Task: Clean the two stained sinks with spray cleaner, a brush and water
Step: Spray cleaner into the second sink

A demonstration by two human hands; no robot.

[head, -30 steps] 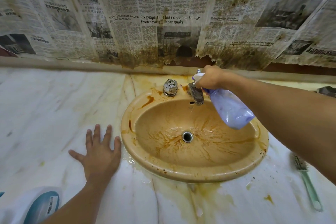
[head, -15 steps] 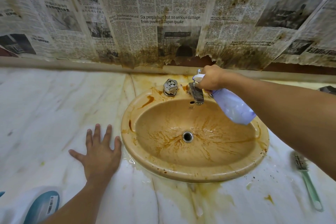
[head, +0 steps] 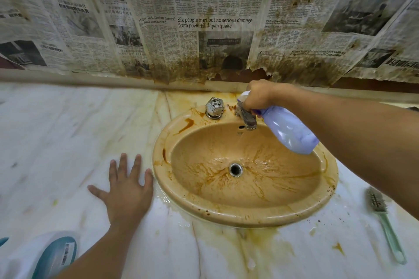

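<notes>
At the lower left edge lies a white container (head: 54, 256) with a teal label and a barcode, partly cut off by the frame. Just right of it the left forearm reaches up to the left hand (head: 127, 190), which rests palm down on the marble countertop (head: 56, 138), fingers straight and spread, holding nothing. Its little finger is just beside the sink's rim.

The tan oval sink (head: 226, 217) is set into the countertop at centre. Brown stains streak its wet basin toward the metal drain (head: 235, 169), and more brown marks sit on the left rim. Yellowish stains and a thin puddle spread over the marble in front of the rim. At the back of the sink stands a metal tap knob (head: 214, 107), and to its right a dull metal faucet spout (head: 248, 118) points over the basin.

Above the spout, the right hand (head: 258, 95) is clenched around the head of the spray bottle (head: 290, 131), fingers curled round its neck. The white nozzle peeks out on the hand's left side. The pale purple body slants down and to the right, over the back right of the basin.

Further right, a brush (head: 386, 226) with a pale green handle lies on the countertop, well apart from both hands, bristle head pointing away.

Stained newspaper (head: 204, 18) covers the wall behind, torn and brown along its bottom edge.
</notes>
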